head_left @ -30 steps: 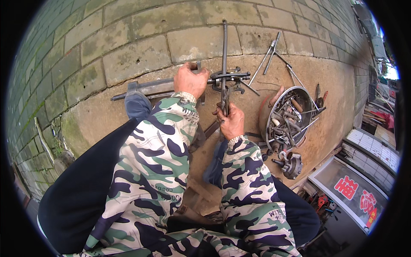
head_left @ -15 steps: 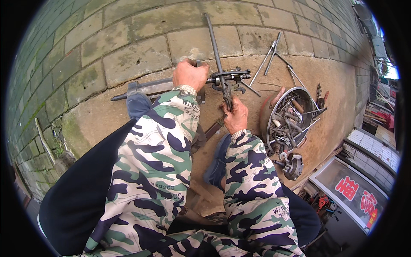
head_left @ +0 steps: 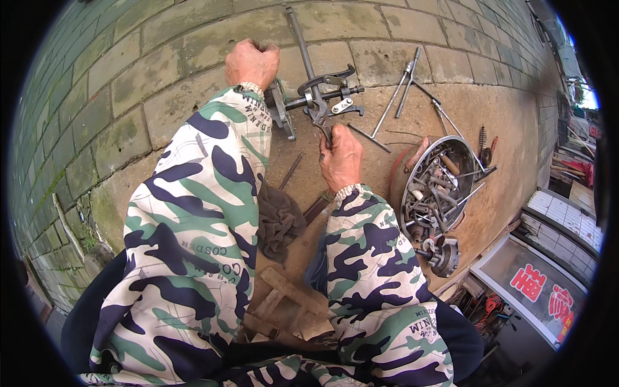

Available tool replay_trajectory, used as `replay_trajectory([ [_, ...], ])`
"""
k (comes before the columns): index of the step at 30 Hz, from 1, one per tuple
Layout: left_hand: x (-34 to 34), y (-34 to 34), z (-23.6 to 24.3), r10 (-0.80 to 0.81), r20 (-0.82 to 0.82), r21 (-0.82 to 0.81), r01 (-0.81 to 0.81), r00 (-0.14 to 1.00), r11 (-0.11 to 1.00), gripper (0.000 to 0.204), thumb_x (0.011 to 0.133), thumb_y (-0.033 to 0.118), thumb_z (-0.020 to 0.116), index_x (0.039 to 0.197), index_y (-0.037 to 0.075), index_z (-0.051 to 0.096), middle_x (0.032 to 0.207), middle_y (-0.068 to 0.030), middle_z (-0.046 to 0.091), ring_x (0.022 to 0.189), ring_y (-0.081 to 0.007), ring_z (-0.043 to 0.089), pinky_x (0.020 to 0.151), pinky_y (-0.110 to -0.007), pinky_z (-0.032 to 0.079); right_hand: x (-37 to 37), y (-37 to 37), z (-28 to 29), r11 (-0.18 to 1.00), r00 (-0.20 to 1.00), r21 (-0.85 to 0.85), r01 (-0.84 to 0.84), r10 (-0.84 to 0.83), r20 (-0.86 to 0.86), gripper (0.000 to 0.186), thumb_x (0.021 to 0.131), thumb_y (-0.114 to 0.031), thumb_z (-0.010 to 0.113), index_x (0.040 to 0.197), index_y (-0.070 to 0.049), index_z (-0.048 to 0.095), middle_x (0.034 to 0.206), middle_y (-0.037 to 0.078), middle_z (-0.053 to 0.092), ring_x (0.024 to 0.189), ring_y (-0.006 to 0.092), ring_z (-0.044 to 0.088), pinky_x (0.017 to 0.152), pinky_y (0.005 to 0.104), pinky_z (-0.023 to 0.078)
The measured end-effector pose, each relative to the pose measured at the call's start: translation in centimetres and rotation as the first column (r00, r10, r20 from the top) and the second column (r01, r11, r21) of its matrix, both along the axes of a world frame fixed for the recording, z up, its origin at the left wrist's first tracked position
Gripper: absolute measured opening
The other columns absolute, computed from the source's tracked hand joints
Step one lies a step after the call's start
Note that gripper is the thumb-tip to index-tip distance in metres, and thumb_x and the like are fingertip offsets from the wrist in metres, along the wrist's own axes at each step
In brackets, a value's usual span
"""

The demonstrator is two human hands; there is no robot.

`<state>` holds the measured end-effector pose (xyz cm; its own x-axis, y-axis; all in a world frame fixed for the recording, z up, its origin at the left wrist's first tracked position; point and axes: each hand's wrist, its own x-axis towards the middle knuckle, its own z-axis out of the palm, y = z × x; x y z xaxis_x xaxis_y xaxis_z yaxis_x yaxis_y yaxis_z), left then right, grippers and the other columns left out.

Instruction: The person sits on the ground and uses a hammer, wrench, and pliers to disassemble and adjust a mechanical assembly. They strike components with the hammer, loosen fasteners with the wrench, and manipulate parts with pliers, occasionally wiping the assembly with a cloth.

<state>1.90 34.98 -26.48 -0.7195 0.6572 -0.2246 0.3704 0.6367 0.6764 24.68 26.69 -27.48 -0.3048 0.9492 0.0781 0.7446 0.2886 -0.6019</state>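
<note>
My left hand is closed over the top of a grey metal bracket, its fingertips hidden. My right hand grips an adjustable wrench, whose head meets the lower part of a long steel bar. This bar crosses a dark puller-like assembly with hooked jaws and bright linkage plates, lying horizontally beside the bracket. Below my hands lie a crumpled brown cloth and a thin rod. My camouflage sleeves hide much of the ground nearer me.
A pot full of metal parts sits right, beside a round metal housing and a spring. T-handled tools lie beyond it. Paving surrounds the concrete; a framed signboard stands at lower right.
My left hand has moved up and left with the bracket. My right hand has risen, and the long bar's top has swung left. The puller assembly has shifted up-left; the brown cloth is now uncovered.
</note>
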Motion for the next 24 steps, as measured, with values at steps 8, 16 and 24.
replay_trajectory([
  [8,1.8,-1.6,-0.7,-0.077,-0.232,0.068,0.095,0.970,0.993,0.041,0.082,0.040,0.063,0.095,0.002,0.072,0.091,-0.0216,0.071,0.092,-0.0379,0.067,0.083,-0.044,0.051,-0.1,0.3,-0.9,0.999,1.000,-0.048,0.015,-0.016,-0.025,0.022,0.077,-0.002,0.071,0.086,-0.003,0.051,0.086,0.018,0.058,0.079,0.0437,0.060,0.066,0.0489,0.048],
  [16,0.3,1.5,-0.9,-0.057,-0.016,-0.096,0.056,0.998,0.994,0.042,0.083,0.040,0.059,0.101,0.005,0.072,0.102,-0.0218,0.071,0.101,-0.0408,0.065,0.091,-0.044,0.050,-2.2,3.1,0.0,1.000,1.000,0.006,-0.014,0.014,0.010,0.017,0.079,-0.003,0.069,0.087,-0.002,0.053,0.086,0.020,0.059,0.079,0.0445,0.060,0.067,0.0494,0.049],
  [24,-2.6,3.6,-3.7,-0.064,-0.024,-0.102,0.061,0.998,0.993,0.051,0.078,0.043,0.062,0.101,-0.002,0.071,0.100,-0.0263,0.070,0.101,-0.0413,0.066,0.091,-0.042,0.050,-2.1,3.6,0.4,0.994,0.999,-0.102,-0.031,0.028,-0.031,0.019,0.079,-0.002,0.069,0.087,-0.002,0.052,0.086,0.020,0.058,0.079,0.0443,0.060,0.067,0.0487,0.048],
])
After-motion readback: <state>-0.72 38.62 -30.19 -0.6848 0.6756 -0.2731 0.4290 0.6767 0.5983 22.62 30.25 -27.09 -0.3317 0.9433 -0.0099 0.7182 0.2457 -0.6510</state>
